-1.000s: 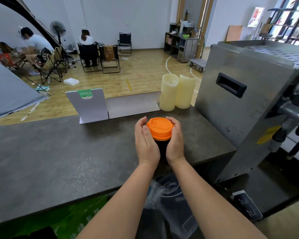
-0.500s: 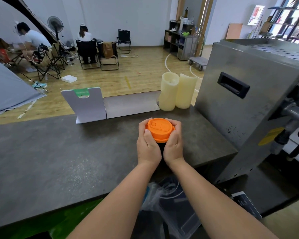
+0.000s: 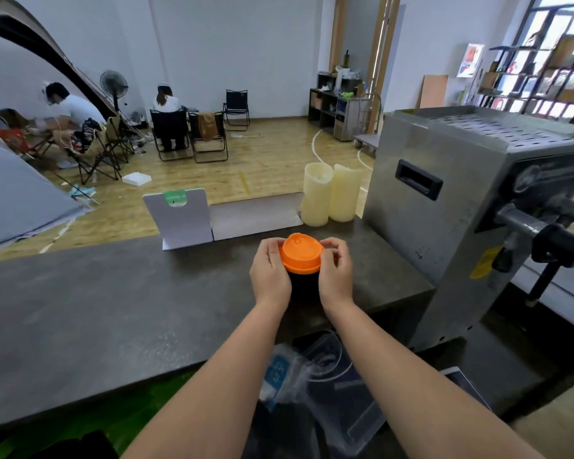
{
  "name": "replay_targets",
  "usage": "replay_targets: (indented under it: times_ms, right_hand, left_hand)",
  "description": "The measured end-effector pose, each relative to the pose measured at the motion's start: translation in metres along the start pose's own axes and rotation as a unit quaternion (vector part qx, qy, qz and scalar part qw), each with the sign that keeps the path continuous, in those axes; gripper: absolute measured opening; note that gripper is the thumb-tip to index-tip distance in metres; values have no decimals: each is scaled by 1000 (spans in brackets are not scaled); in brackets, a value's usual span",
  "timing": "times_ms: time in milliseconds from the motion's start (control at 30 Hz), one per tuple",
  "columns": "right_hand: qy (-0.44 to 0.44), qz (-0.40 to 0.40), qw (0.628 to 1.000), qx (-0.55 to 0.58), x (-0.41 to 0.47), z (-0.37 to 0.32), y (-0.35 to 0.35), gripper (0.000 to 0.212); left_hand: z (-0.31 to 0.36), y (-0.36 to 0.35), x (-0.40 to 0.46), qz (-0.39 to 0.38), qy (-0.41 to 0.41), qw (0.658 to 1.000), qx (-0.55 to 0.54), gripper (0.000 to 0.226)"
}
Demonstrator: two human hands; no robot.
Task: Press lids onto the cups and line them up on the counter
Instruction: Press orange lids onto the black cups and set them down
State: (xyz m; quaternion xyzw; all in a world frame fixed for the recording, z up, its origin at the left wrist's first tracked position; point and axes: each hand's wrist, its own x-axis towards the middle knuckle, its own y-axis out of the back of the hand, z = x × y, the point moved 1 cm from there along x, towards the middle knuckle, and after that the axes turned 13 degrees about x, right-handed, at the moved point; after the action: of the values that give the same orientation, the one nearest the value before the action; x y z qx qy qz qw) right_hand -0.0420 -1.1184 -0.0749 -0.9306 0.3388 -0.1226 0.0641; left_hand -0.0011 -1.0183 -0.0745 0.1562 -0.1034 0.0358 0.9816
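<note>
Orange lid (image 3: pixel 301 253) sits on top of a dark cup (image 3: pixel 304 288), w/ the cup standing on the grey counter (image 3: pixel 113 313) near its front edge, roughly centre of view. Left hand (image 3: pixel 270 271) at the lid's 9 o'clock and right hand (image 3: pixel 336 271) at its 3 o'clock, both w/ fingers curled round the lid rim, fingertips pinching at the far edge approx 10 and 2 o'clock. Lid looks level but can't tell if it's fully snapped on; I'd judge the pressing step is mid-way. Only this one cup is in view, so no row lined up yet, and lining up is still to do. Vs half a sec ago: thumbs lay over the near rim w/ palms cupping the cup; now fingers have shifted up to the back rim and palms have opened apart, showing more of the dark cup. Two cream cylinders (image 3: pixel 328 193) stand at 12 o'clock beyond; steel machine (image 3: pixel 461 200) at 3 o'clock.
</note>
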Motion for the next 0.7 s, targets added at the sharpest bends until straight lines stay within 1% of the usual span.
replay_targets:
  times_ms: [33,100,133,200,333,433,600,700]
  right_hand:
    - [7,-12,1000,-19,0,3,0,18]
    - [20,-36,998,-44,1,8,-3,27]
    - [23,-46,998,-42,0,8,-3,29]
    - [28,-64,997,-25,-1,6,-4,31]
    - [28,-98,995,-20,0,7,-1,34]
    - [36,-104,994,-16,1,8,-1,34]
    - [36,-105,994,-16,3,13,-1,32]
    - [52,-105,993,-17,5,18,0,33]
  left_hand:
    - [0,0,-3,-7,-6,1000,-9,32]
    - [-2,-3,-10,-46,-23,998,-24,35]
    - [-3,-4,-13,-68,-29,997,-23,38]
    - [-6,-5,-17,-85,-38,996,-15,41]
    - [-8,-10,-18,-80,-27,996,-21,38]
    - [-8,-13,-18,-65,-31,997,-33,42]
    - [-10,-17,-17,-49,-35,997,-55,38]
    - [-15,-20,-14,-42,-48,997,-51,39]
